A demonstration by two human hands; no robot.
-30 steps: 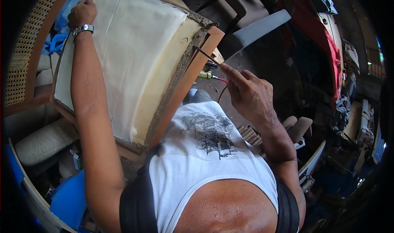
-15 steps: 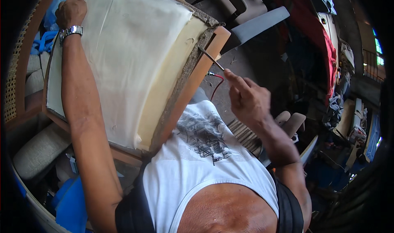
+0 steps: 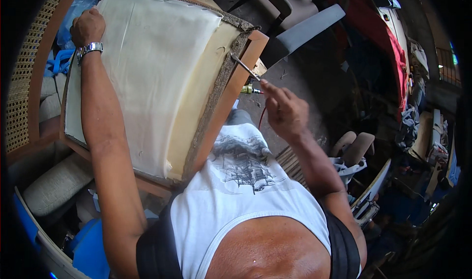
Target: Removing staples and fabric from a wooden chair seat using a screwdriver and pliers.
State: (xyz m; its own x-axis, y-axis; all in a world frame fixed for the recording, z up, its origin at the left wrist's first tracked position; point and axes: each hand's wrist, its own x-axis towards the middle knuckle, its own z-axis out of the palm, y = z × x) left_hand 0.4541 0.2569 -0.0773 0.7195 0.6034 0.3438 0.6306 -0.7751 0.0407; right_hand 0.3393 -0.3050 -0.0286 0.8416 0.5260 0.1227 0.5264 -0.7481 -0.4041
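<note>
A padded chair panel (image 3: 142, 77) in an orange-brown wooden frame (image 3: 226, 104) lies tilted in front of me. Thin whitish cloth covers most of its yellow foam (image 3: 196, 109), and rough brown fabric (image 3: 214, 95) runs along the right side. At the far left corner, my left hand (image 3: 88, 27) is closed over the panel's edge, its fingertips hidden. My right hand (image 3: 287, 111) grips a thin metal tool (image 3: 247, 68), like a screwdriver, with the handle hidden in my fist. Its tip touches the brown fabric strip near the far right corner.
Woven cane in a wooden frame (image 3: 22, 77) stands at the left, beside grey cushions (image 3: 59, 183) and a blue piece (image 3: 91, 249). A brass-coloured hose fitting (image 3: 250, 90) with a red hose is beyond the frame. Chair parts (image 3: 307, 28) and red cloth (image 3: 366, 33) lie farther right.
The view has shifted slightly. My right hand has come a little closer to the wooden frame, with the tool's tip still at the brown strip. My left hand keeps its place.
</note>
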